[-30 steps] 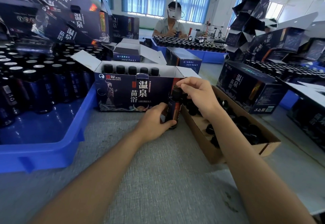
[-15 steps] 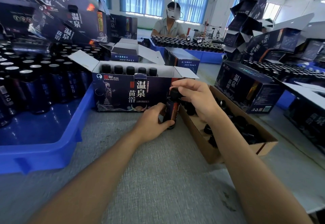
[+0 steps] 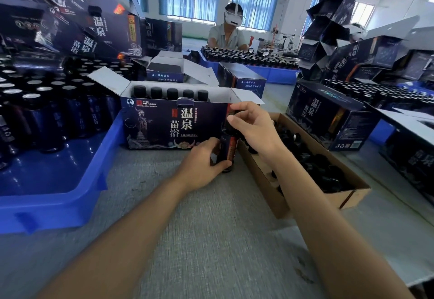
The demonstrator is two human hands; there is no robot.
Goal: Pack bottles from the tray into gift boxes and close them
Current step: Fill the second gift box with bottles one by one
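Bottle (image 3: 230, 149), dark glass, upright: left hand (image 3: 203, 161) grips its base, right hand (image 3: 254, 127) clasps its top (open navy cardboard gift box (image 3: 173, 123) just behind).

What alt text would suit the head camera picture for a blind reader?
Two bare hands hold a dark bottle upright on a grey table: left hand gripping its body, right hand pinching its top. Behind is an open gift box with five bottles; a blue tray of bottles sits left.
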